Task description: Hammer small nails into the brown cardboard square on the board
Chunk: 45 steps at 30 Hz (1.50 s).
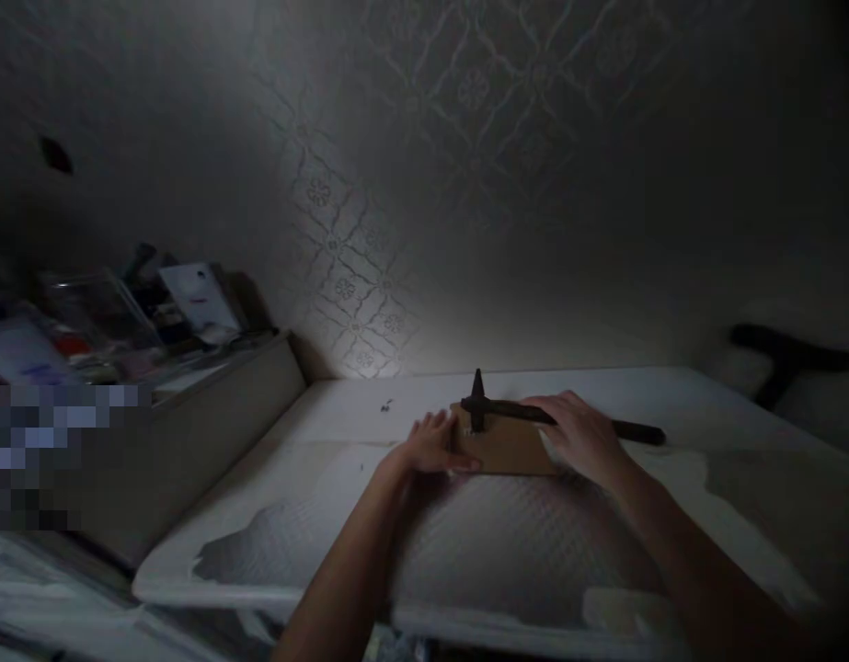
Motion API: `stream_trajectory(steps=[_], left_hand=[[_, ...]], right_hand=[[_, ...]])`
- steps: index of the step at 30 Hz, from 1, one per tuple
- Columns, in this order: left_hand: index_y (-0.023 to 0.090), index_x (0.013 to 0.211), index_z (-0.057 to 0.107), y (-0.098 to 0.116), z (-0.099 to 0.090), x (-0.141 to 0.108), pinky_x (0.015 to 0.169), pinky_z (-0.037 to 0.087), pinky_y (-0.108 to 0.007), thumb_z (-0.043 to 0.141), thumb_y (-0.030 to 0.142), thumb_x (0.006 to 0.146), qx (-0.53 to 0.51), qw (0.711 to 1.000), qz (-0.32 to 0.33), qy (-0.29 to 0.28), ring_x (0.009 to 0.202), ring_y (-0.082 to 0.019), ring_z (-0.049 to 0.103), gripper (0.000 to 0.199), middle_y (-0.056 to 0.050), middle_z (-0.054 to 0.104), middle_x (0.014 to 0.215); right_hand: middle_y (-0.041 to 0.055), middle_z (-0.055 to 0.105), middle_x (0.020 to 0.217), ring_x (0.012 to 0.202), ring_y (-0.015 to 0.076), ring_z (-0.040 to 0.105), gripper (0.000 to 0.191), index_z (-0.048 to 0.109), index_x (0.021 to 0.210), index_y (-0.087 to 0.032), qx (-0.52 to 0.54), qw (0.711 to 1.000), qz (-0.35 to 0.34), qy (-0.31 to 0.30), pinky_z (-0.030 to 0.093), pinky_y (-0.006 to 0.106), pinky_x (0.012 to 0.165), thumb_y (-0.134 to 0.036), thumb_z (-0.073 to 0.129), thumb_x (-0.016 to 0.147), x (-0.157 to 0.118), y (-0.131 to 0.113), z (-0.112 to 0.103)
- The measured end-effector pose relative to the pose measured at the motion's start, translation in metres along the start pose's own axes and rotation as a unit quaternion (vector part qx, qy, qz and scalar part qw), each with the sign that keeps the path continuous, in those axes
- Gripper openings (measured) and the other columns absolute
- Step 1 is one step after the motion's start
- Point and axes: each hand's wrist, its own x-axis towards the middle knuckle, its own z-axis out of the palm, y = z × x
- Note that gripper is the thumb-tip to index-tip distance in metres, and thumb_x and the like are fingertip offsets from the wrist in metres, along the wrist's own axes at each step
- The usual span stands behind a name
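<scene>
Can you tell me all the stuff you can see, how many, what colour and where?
Hammer: one, dark, head over the board
Board: one, brown, on the table
Table: one, white with greyish patches, against the wall
Small bits: a few, dark, on the table left of the board
Cabinet: one, pale, left
White box: one, among blurred clutter on the cabinet
Patterned wall: one, grey, behind
T-shaped thing: one, black, far right, unclear
Left hand: one, bare, on the board
Right hand: one, bare, gripping the hammer's handle
</scene>
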Motion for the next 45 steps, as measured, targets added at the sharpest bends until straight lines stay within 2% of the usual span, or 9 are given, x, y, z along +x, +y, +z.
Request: stream_trajectory(steps=[4, 10, 13, 29, 40, 45], left_hand=[[0.014, 0.141, 0.027, 0.001, -0.0003, -0.0007, 0.108, 0.006, -0.055, 0.07, 0.06, 0.058, -0.005, 1.0, 0.01, 0.015, 0.137, -0.04, 0.007, 0.104, -0.022, 0.017, 0.149], [0.02, 0.145, 0.014, 0.003, -0.0023, -0.0008, 0.11, 0.007, -0.052, 0.056, 0.074, 0.062, 0.079, 0.996, -0.007, -0.027, 0.138, -0.035, 0.005, 0.108, -0.016, 0.009, 0.152], [0.018, 0.145, 0.011, 0.004, -0.0033, -0.0014, 0.111, 0.008, -0.051, 0.052, 0.076, 0.063, 0.101, 0.994, -0.012, -0.035, 0.138, -0.035, 0.003, 0.108, -0.015, 0.007, 0.152], [0.017, 0.146, 0.01, 0.0019, -0.0024, -0.0006, 0.111, 0.008, -0.05, 0.053, 0.074, 0.064, 0.103, 0.994, -0.005, -0.028, 0.138, -0.035, 0.004, 0.108, -0.016, 0.008, 0.152], [0.015, 0.146, 0.01, 0.0006, -0.0028, 0.0006, 0.111, 0.006, -0.051, 0.052, 0.075, 0.064, 0.096, 0.994, -0.006, -0.044, 0.139, -0.035, 0.002, 0.11, -0.017, 0.005, 0.152], [0.019, 0.146, 0.009, 0.0019, -0.0034, -0.0004, 0.111, 0.008, -0.051, 0.052, 0.076, 0.062, 0.1, 0.994, -0.008, -0.04, 0.138, -0.035, 0.004, 0.11, -0.015, 0.006, 0.152]], right_hand=[[0.0027, 0.065, 0.102, 0.094, 0.0206, 0.055, 0.034, 0.057, 0.113, -0.026, -0.003, 1.0, 0.004, 0.005, 0.046, 0.031, 0.075, -0.013, 0.049, 0.083, 0.0001, 0.0013, 0.001], [0.0031, 0.065, 0.1, 0.093, 0.02, 0.055, 0.036, 0.058, 0.112, -0.024, 0.002, 1.0, 0.006, 0.001, 0.046, 0.031, 0.076, -0.01, 0.048, 0.081, -0.0007, -0.0009, 0.0005], [0.0037, 0.065, 0.1, 0.093, 0.0205, 0.055, 0.035, 0.058, 0.112, -0.023, -0.001, 1.0, 0.012, 0.011, 0.046, 0.031, 0.076, -0.011, 0.048, 0.081, -0.0008, -0.0012, 0.0], [0.0029, 0.065, 0.098, 0.091, 0.0192, 0.056, 0.035, 0.058, 0.112, -0.027, 0.002, 0.999, 0.032, 0.006, 0.046, 0.029, 0.074, -0.013, 0.05, 0.082, -0.0011, -0.001, 0.0012], [0.0035, 0.065, 0.096, 0.09, 0.0201, 0.056, 0.035, 0.058, 0.112, -0.026, 0.007, 0.999, 0.038, 0.002, 0.045, 0.03, 0.073, -0.013, 0.049, 0.081, -0.001, -0.0011, 0.0011], [0.0034, 0.065, 0.095, 0.089, 0.0197, 0.056, 0.033, 0.059, 0.111, -0.025, 0.01, 0.999, 0.034, 0.001, 0.045, 0.03, 0.073, -0.013, 0.049, 0.081, -0.0014, -0.0016, 0.0015]])
